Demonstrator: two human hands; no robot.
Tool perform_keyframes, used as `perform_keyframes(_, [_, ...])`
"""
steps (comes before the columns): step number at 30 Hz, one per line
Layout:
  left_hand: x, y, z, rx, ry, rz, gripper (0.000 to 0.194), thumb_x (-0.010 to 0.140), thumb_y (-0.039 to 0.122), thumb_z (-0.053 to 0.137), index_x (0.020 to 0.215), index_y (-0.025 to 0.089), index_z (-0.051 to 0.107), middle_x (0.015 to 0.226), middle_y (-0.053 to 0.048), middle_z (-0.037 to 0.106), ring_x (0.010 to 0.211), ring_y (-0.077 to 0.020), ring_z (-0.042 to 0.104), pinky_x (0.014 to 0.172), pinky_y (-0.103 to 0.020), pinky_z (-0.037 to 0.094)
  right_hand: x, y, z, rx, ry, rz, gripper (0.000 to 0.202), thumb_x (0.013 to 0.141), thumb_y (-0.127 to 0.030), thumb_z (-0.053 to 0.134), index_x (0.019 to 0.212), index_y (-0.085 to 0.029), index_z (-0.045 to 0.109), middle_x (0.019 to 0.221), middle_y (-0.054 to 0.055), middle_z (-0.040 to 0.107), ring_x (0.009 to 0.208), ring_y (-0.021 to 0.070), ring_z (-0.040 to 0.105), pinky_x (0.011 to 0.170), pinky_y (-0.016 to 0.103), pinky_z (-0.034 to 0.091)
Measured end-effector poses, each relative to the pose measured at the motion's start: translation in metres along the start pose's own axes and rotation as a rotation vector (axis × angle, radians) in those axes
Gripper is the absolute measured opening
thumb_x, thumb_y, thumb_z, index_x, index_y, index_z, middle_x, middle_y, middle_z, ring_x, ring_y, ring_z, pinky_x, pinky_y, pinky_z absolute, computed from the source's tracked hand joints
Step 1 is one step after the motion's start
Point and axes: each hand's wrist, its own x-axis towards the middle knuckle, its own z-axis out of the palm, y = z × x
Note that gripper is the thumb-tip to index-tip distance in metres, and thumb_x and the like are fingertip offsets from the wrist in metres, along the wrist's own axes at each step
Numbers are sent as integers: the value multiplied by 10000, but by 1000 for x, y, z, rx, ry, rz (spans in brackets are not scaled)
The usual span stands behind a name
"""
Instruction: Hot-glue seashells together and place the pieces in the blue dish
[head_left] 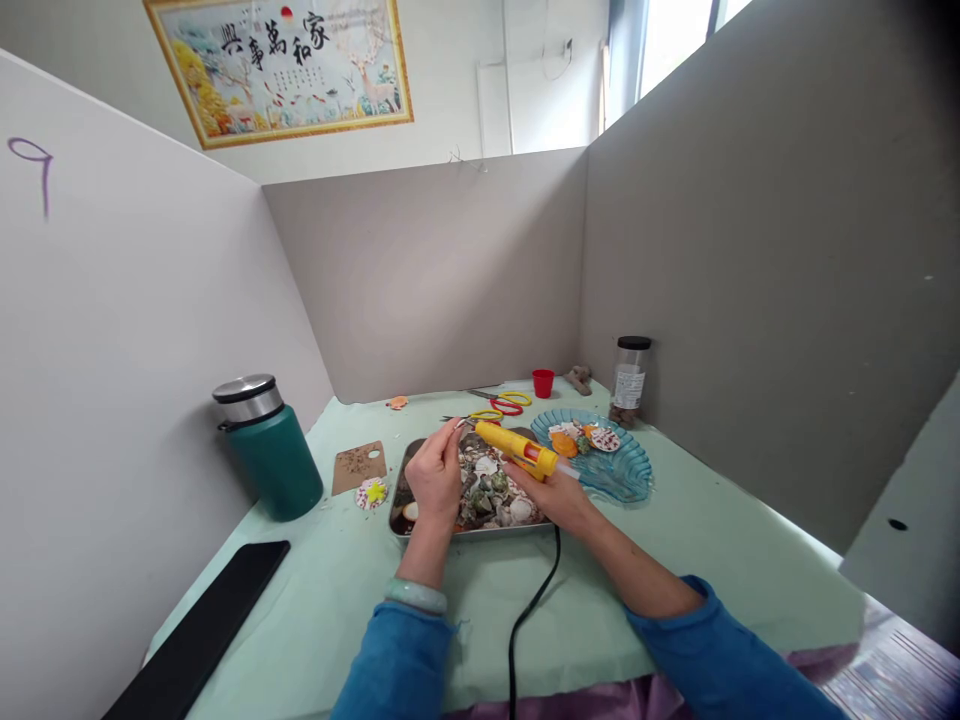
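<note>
My right hand (551, 492) is closed around a yellow glue gun (517, 447), its nozzle pointing left. Close to the nozzle, my left hand (436, 475) pinches something too small to make out between thumb and fingertips. Both hands are over a metal tray (480, 535) of shells and small stones. A black cord (534, 600) runs from behind my right hand toward the front edge. Left of the tray lie a round speckled piece with a yellow star shape (371, 492) and a brown card (359, 467).
A blue scalloped plate (634, 480) holds shells at the right. Behind are scissors (510, 402), a red cup (543, 383) and a lidded jar (628, 380). At the left stand a green bottle (277, 460) and a long black object (210, 625). Grey partitions enclose the table.
</note>
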Motion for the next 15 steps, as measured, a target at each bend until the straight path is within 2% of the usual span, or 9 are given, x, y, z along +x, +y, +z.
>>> perform_keyframes(5, [0, 0, -1, 27, 6, 15, 301, 890, 369, 509, 1053, 234, 722, 1058, -62, 729, 950, -200, 674, 897, -307, 484, -1, 0, 0, -2, 3, 22, 327, 829, -469, 583, 872, -169, 704, 756, 53, 685, 701, 209, 633, 684, 316, 529])
perform_keyframes(8, [0, 1, -1, -2, 22, 1, 306, 882, 383, 517, 1041, 227, 727, 1062, -70, 726, 947, -202, 668, 903, -306, 475, -2, 0, 0, -10, 14, 27, 326, 831, -465, 581, 908, -169, 697, 757, 50, 689, 689, 203, 626, 667, 310, 519])
perform_keyframes(11, [1, 2, -2, -64, 58, -125, 344, 866, 437, 523, 1044, 221, 723, 1017, -70, 732, 807, -183, 668, 797, -284, 500, 1, -1, -1, -39, 27, 51, 363, 829, -488, 573, 950, -162, 680, 775, 48, 693, 699, 205, 621, 647, 305, 504])
perform_keyframes(13, [3, 3, -3, -135, 87, -260, 388, 846, 488, 530, 1038, 209, 718, 831, -45, 732, 639, -151, 632, 664, -250, 494, 5, -1, -2, -104, 24, 57, 392, 820, -517, 570, 965, -166, 669, 788, 45, 693, 710, 208, 617, 646, 303, 491])
perform_keyframes(15, [6, 4, -4, -241, 108, -376, 415, 815, 524, 556, 1002, 190, 717, 638, 2, 660, 518, -118, 571, 554, -214, 450, 9, -2, -3, -228, -18, 58, 405, 822, -523, 562, 1026, -183, 647, 802, 40, 694, 716, 211, 616, 646, 295, 467])
